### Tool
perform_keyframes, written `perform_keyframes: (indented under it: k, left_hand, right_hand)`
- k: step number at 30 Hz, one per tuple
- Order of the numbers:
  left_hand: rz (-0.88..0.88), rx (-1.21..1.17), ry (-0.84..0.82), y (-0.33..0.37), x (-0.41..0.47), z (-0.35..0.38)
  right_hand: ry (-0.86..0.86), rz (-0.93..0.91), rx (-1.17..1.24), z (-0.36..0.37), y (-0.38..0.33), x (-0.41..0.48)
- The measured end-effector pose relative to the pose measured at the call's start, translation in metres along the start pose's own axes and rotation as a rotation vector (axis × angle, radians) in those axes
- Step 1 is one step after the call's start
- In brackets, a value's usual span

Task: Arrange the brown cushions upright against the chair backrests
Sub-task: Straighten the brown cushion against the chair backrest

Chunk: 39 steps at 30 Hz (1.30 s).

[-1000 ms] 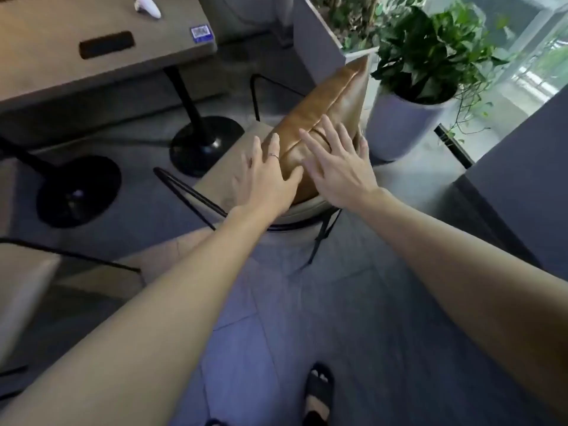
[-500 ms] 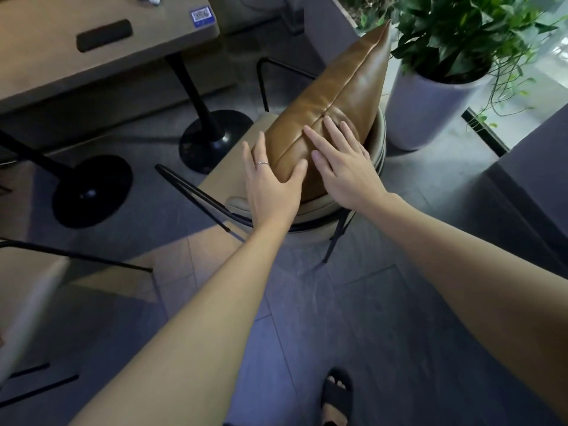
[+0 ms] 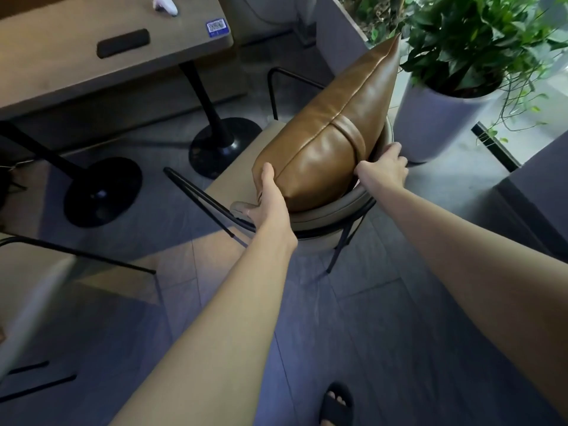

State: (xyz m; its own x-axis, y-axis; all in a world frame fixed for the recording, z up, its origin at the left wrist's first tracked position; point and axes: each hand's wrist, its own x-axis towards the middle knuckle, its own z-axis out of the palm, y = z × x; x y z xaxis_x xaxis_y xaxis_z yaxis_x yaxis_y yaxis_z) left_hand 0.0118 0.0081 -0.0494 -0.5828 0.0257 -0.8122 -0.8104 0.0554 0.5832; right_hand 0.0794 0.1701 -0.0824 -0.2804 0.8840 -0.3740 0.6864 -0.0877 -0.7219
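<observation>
Counter (image 3: 76, 72): far left, on a black pedestal base.
Left hand (image 3: 270, 204): grip closed on the near-left edge of the brown cushion (image 3: 332, 142), thumb up its side.
Brown cushion: standing on edge on the chair (image 3: 322, 219) seat, leaning into the curved backrest (top corner pointing far and right).
Right hand (image 3: 384, 170): at the cushion's right side by the backrest rim, fingers curled around behind; cannot tell what the grip holds.
Potted plant (image 3: 455, 87): far right, just beyond the chair.

The cushion (image 3: 332, 133) looks like smooth brown leather — glossy, with bright highlights. The chair (image 3: 332, 215) has thin black metal rods and matt beige upholstery; the desk (image 3: 76, 56) is matt wood-look.
</observation>
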Motion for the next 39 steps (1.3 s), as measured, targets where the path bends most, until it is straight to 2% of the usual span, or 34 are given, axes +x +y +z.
perform_keyframes:
  k: [3, 8, 11, 13, 22, 39]
  left_hand:
    - [-0.054, -0.184, -0.071, -0.008, 0.000, 0.014]
    - [0.009, -0.315, -0.122, -0.013, 0.008, 0.021]
    - [0.040, -0.340, -0.121, -0.015, 0.012, 0.020]
    - [0.046, -0.347, -0.114, -0.014, 0.013, 0.019]
    - [0.077, -0.347, -0.134, -0.001, 0.026, -0.004]
    - [0.123, -0.201, -0.151, 0.087, 0.097, -0.120]
  right_hand:
    - [-0.009, 0.041, -0.026, 0.003, 0.002, 0.011]
    - [-0.030, 0.156, -0.072, 0.009, 0.001, 0.026]
    - [-0.154, 0.284, 0.097, 0.015, 0.013, 0.025]
    - [-0.170, 0.321, 0.181, 0.020, 0.021, 0.024]
    - [-0.197, 0.285, 0.231, 0.034, 0.025, 0.011]
    - [-0.208, 0.280, 0.333, 0.158, -0.006, -0.061]
